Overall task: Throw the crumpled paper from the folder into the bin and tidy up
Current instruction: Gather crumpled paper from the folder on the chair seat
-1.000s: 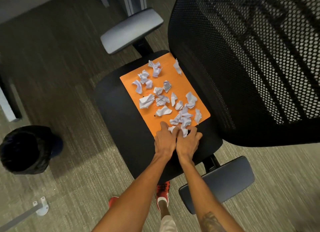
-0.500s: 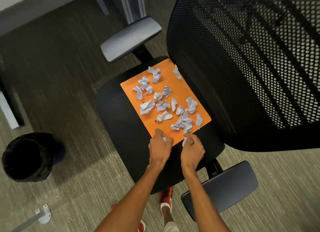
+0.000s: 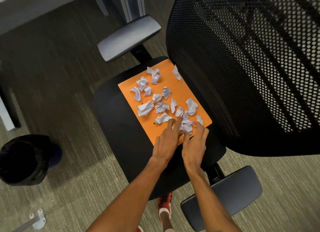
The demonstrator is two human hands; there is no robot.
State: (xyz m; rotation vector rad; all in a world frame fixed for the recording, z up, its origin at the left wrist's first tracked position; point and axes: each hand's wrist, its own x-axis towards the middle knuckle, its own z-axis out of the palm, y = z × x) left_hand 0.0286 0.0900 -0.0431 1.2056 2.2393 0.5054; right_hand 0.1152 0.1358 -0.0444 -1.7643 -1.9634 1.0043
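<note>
Orange folder [image 3: 174,91] lies flat on the black chair seat [image 3: 119,121], its far corner against the mesh backrest [image 3: 242,72]. Crumpled paper scraps [image 3: 156,102] scatter across it. At its near edge, the left hand [image 3: 167,140] and right hand [image 3: 195,143] meet with loosely spread fingers around a clump of scraps [image 3: 186,125]; no firm grip shows. Well left, across bare carpet [image 3: 69,110], stands the black bin [image 3: 24,160].
</note>
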